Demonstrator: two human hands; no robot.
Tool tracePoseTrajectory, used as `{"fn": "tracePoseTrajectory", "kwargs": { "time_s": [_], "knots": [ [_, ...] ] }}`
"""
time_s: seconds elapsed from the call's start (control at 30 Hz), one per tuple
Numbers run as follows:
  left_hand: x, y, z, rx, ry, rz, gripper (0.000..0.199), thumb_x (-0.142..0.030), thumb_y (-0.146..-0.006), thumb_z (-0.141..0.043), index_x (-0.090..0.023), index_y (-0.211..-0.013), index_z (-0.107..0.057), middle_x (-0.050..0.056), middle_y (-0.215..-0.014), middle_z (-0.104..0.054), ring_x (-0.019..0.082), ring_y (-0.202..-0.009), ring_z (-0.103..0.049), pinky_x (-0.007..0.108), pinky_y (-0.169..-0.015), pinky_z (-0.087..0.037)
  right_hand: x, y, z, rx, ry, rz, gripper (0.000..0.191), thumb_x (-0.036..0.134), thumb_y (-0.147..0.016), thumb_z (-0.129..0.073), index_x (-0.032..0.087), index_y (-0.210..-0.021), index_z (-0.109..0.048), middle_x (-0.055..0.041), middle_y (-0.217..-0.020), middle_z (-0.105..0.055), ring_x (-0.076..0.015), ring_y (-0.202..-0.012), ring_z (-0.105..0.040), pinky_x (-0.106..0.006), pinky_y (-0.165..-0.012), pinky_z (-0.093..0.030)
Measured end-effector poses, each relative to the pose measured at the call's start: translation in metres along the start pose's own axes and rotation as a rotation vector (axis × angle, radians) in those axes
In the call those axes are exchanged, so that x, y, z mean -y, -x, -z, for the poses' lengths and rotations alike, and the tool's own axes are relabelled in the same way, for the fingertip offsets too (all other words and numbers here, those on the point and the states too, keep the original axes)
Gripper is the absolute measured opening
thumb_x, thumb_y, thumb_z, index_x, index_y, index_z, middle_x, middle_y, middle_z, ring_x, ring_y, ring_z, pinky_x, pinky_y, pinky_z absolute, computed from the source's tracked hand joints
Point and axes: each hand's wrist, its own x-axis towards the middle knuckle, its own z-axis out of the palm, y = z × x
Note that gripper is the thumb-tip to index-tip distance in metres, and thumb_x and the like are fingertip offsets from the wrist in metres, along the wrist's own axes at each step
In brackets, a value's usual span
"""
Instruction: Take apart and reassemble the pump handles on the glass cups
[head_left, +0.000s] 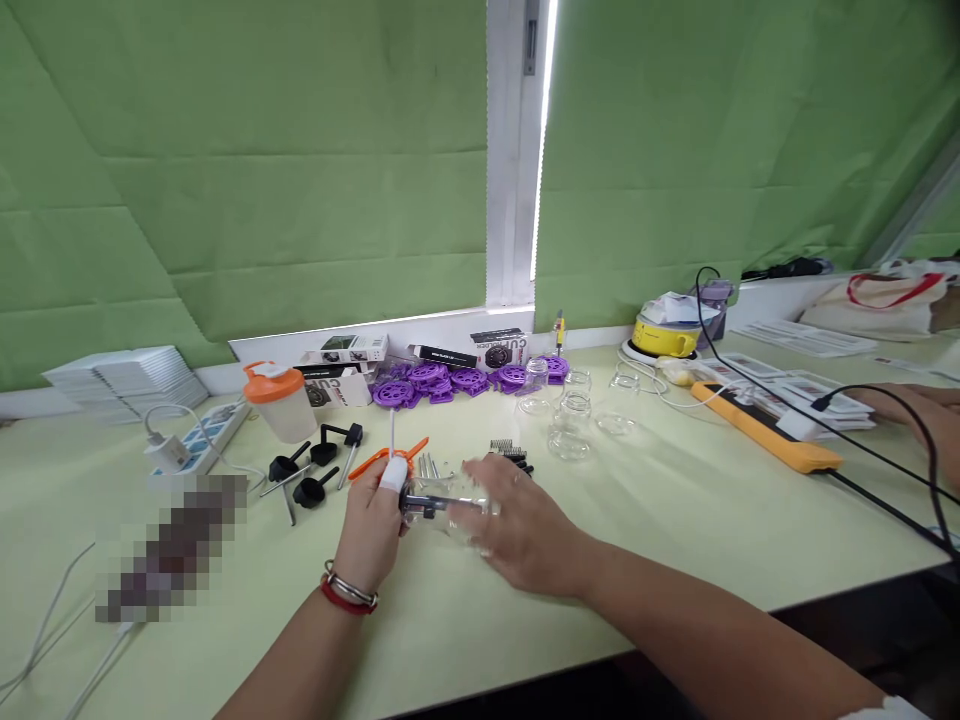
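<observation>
Near the middle of the table, my left hand [375, 515] is closed on the dark end of a part with a long shaft; its thumb has a white covering. A thin metal rod [391, 435] sticks up beyond this hand. My right hand [525, 525], slightly blurred, is wrapped round a clear glass jar [442, 492] lying sideways, with the dark shaft [435, 503] showing through it. Just beyond my hands are an orange plastic piece [409, 455], small metal pins [428, 466] and springs [506, 446]. Black crank handles [310, 490] lie to the left.
Several glass jars [576, 405] stand beyond my right hand, before purple plastic parts [469, 381] and boxes [499, 350]. An orange-lidded shaker [279, 405] and power strip [214, 440] are left. At right are an orange power strip [757, 425], cables and another person's hand [911, 415].
</observation>
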Motion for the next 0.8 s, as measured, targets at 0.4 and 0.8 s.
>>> {"fn": "tracePoseTrajectory", "kwargs": {
  "time_s": [0.4, 0.8],
  "knots": [
    [0.000, 0.003, 0.000, -0.006, 0.022, -0.031, 0.024, -0.042, -0.078, -0.059, -0.018, -0.072, -0.059, -0.002, -0.058, -0.053, 0.009, -0.044, -0.043, 0.020, -0.037, -0.032, 0.005, 0.001, 0.007, 0.080, 0.031, -0.024, 0.045, 0.043, -0.085, -0.054, 0.032, -0.129, -0.047, -0.0092, -0.119, -0.058, -0.0233, -0.103, -0.059, -0.043, -0.091, -0.047],
    [-0.002, 0.003, -0.006, -0.001, -0.048, 0.026, 0.028, -0.041, -0.079, -0.056, -0.019, -0.064, -0.050, -0.005, -0.053, -0.044, 0.007, -0.044, -0.039, 0.018, -0.038, -0.030, -0.003, -0.006, 0.002, 0.017, -0.066, -0.144, 0.060, 0.040, -0.075, -0.068, 0.024, -0.129, -0.047, -0.0152, -0.129, -0.050, -0.0315, -0.116, -0.051, -0.056, -0.096, -0.044]
  ]
}}
